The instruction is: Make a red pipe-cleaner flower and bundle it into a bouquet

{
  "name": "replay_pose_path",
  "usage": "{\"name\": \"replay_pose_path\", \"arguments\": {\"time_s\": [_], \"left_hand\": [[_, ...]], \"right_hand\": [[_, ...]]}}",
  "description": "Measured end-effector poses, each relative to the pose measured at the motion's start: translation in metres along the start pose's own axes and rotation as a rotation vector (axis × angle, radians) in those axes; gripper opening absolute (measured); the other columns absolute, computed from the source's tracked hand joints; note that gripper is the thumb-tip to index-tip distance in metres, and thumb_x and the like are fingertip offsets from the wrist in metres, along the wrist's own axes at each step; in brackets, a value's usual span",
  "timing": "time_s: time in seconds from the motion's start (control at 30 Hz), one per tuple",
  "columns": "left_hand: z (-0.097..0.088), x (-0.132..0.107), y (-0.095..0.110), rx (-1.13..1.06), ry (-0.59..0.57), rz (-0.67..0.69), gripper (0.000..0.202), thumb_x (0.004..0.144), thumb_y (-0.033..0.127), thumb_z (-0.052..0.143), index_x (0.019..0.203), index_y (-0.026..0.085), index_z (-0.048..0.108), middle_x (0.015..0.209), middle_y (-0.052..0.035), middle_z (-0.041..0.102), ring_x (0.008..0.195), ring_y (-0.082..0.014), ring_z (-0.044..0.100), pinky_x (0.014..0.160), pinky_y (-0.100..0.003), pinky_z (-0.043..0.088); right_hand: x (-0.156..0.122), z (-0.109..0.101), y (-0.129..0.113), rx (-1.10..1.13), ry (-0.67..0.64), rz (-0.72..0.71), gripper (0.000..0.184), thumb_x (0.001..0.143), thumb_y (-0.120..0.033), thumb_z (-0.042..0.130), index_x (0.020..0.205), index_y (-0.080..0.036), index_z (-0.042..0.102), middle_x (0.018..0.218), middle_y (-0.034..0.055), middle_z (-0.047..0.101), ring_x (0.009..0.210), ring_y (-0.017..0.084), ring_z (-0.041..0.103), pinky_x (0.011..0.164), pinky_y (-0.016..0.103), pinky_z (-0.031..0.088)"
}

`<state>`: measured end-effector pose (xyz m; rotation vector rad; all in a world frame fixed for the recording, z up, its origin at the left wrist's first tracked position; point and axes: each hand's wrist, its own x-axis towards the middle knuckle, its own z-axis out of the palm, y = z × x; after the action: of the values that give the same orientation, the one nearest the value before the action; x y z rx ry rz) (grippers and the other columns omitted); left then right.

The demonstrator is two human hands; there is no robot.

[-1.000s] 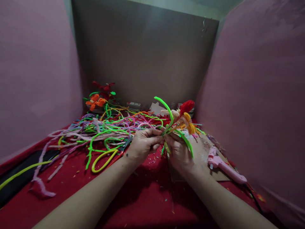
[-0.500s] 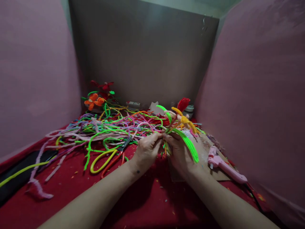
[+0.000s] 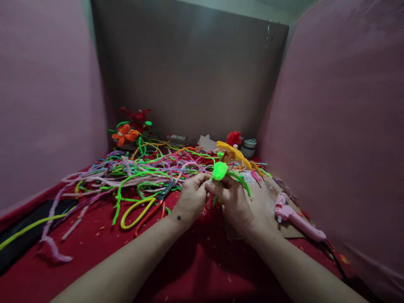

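Note:
Both my hands meet over the red cloth (image 3: 189, 269) and pinch the stem of a pipe-cleaner flower (image 3: 232, 153) with yellow and red petals. My left hand (image 3: 191, 198) has its fingers closed on the stem from the left. My right hand (image 3: 233, 200) grips the stem from the right. A bright green pipe cleaner (image 3: 220, 170) curls over the fingertips, its end pointing toward me, and another green strand (image 3: 241, 182) bends down past my right hand.
A tangle of coloured pipe cleaners (image 3: 139, 168) lies at the left and centre, with scissors (image 3: 158, 200) beside a yellow loop. Finished orange and red flowers (image 3: 129, 128) stand at the back. A pink glue gun (image 3: 296, 221) rests on cardboard (image 3: 265, 206) at the right. Pink walls enclose both sides.
The flower has turned in my hands: the green pipe cleaner that arched upward has swung down and now points toward me. Both hands stayed together in the same spot.

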<state>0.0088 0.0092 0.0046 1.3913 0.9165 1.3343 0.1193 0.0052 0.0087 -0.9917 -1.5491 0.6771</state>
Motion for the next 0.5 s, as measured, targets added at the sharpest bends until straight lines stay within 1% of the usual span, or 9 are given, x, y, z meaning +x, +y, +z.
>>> {"name": "replay_pose_path", "arguments": {"time_s": [0.1, 0.17, 0.23, 0.33, 0.43, 0.5], "left_hand": [[0.000, 0.000, 0.007, -0.091, 0.007, -0.075, 0.010, 0.069, 0.023, 0.055, 0.069, 0.013, 0.058, 0.044, 0.0080, 0.040, 0.037, -0.0035, 0.029, 0.038, -0.017, 0.022], [-0.001, -0.001, 0.011, -0.116, 0.012, -0.098, 0.013, 0.068, 0.025, 0.057, 0.069, 0.013, 0.058, 0.044, 0.0077, 0.041, 0.036, -0.0031, 0.029, 0.037, -0.016, 0.021], [-0.002, -0.001, 0.013, -0.132, 0.003, -0.109, 0.015, 0.068, 0.027, 0.059, 0.069, 0.012, 0.057, 0.044, 0.0072, 0.042, 0.036, -0.0026, 0.030, 0.037, -0.016, 0.021], [-0.002, -0.001, 0.012, -0.169, -0.016, -0.143, 0.016, 0.069, 0.027, 0.061, 0.066, 0.013, 0.054, 0.046, 0.0070, 0.041, 0.036, -0.0016, 0.029, 0.036, -0.015, 0.020], [-0.002, -0.001, 0.009, -0.264, -0.063, -0.207, 0.017, 0.070, 0.026, 0.061, 0.066, 0.014, 0.050, 0.049, 0.0074, 0.041, 0.035, -0.0003, 0.027, 0.035, -0.014, 0.018], [-0.003, -0.001, 0.008, -0.321, -0.113, -0.242, 0.017, 0.071, 0.025, 0.061, 0.067, 0.014, 0.049, 0.051, 0.0073, 0.041, 0.035, 0.0003, 0.025, 0.035, -0.013, 0.018]], "right_hand": [[0.003, 0.003, -0.003, 0.214, -0.057, 0.073, 0.010, 0.071, -0.027, 0.057, 0.068, -0.021, 0.064, 0.058, -0.0008, 0.058, 0.064, 0.018, 0.052, 0.060, 0.029, 0.043], [0.004, 0.004, 0.001, 0.321, -0.063, 0.088, 0.012, 0.071, -0.029, 0.056, 0.074, -0.023, 0.067, 0.062, 0.0003, 0.061, 0.068, 0.020, 0.054, 0.060, 0.030, 0.043], [0.004, 0.003, 0.010, 0.352, -0.027, 0.103, 0.015, 0.071, -0.029, 0.057, 0.080, -0.024, 0.068, 0.068, 0.0007, 0.065, 0.073, 0.021, 0.056, 0.061, 0.031, 0.043], [0.003, 0.000, 0.022, 0.345, 0.012, 0.132, 0.013, 0.068, -0.028, 0.060, 0.078, -0.028, 0.068, 0.072, -0.0003, 0.067, 0.076, 0.023, 0.058, 0.061, 0.032, 0.042], [0.005, -0.005, 0.026, 0.406, -0.013, 0.161, 0.008, 0.064, -0.025, 0.064, 0.070, -0.028, 0.067, 0.070, -0.0010, 0.066, 0.073, 0.022, 0.057, 0.059, 0.031, 0.041], [0.007, -0.007, 0.025, 0.446, -0.036, 0.175, 0.006, 0.064, -0.025, 0.064, 0.068, -0.027, 0.066, 0.069, -0.0014, 0.064, 0.068, 0.019, 0.057, 0.057, 0.030, 0.041]]}}
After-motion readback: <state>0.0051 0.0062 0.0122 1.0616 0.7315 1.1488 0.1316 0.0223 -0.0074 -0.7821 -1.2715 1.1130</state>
